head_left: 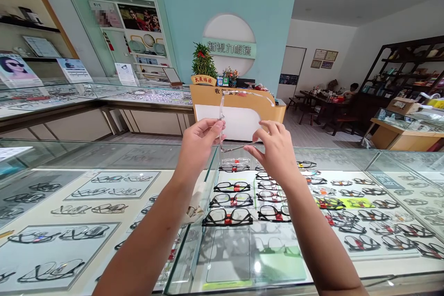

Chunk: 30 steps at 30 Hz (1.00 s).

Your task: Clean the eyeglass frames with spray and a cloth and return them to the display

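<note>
A pair of clear-framed eyeglasses is held up in front of me above the glass display case, turned on its side with its temples pointing right. My left hand pinches the frame front between thumb and fingers. My right hand has its thumb and fingers closed around the end of the lower temple. The upper temple extends free and carries a small red tag. Below my hands, rows of dark-framed eyeglasses with red tags lie in the case.
The glass display case spans the foreground, with more eyeglasses on trays to the left. Beyond the aisle stands a wooden counter with a potted plant. A person is by a dark table at the back right.
</note>
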{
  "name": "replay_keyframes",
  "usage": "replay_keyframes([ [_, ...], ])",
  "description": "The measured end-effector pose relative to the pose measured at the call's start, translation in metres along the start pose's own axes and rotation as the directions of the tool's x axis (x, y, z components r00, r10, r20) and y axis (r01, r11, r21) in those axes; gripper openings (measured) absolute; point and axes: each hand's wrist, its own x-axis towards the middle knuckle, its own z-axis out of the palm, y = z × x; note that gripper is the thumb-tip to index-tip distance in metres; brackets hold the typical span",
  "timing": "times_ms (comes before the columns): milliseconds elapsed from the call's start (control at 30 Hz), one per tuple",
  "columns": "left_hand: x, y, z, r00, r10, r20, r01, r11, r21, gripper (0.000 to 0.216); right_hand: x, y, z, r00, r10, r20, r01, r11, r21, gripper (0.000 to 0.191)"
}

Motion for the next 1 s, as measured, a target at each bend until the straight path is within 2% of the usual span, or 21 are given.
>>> replay_keyframes([
  [100, 0.001, 0.001, 0.001, 0.998, 0.007, -0.064, -0.013, 0.996, -0.087, 0.043, -0.001, 0.0, -0.002, 0.997, 0.014, 0.073, -0.015, 1.0, 0.014, 0.026],
  [167, 0.001, -0.001, 0.003, 0.998, -0.001, -0.061, -0.006, 0.993, -0.114, 0.043, -0.002, -0.003, -0.005, 0.995, 0.018, 0.103, -0.024, 0.998, 0.064, 0.028],
  [267, -0.002, -0.006, 0.008, 1.0, -0.028, 0.013, 0.029, 0.99, -0.139, 0.042, -0.003, -0.007, -0.008, 0.992, 0.026, 0.122, -0.054, 0.972, 0.228, 0.039],
  [433, -0.014, -0.009, 0.021, 0.971, -0.075, 0.227, 0.115, 0.979, -0.167, 0.034, -0.004, -0.014, -0.005, 0.992, 0.035, 0.122, -0.086, 0.89, 0.448, 0.05],
  [567, -0.021, -0.002, 0.025, 0.962, -0.102, 0.253, 0.144, 0.978, -0.153, 0.035, -0.004, -0.016, 0.0, 0.994, 0.006, 0.106, -0.063, 0.838, 0.542, 0.044],
  [767, -0.024, -0.002, 0.023, 0.966, -0.07, 0.249, 0.097, 0.99, -0.098, 0.032, -0.005, -0.019, 0.01, 0.992, 0.103, 0.076, -0.128, 0.805, 0.579, 0.038],
  [900, -0.033, -0.006, 0.018, 0.972, 0.009, 0.235, -0.03, 0.996, 0.085, 0.03, -0.014, -0.021, 0.017, 0.984, 0.127, 0.121, -0.175, 0.762, 0.623, 0.032],
  [1000, -0.042, -0.014, 0.002, 0.979, 0.103, 0.177, -0.143, 0.963, 0.229, 0.031, -0.032, -0.02, 0.022, 0.976, 0.146, 0.16, -0.213, 0.776, 0.593, 0.031],
])
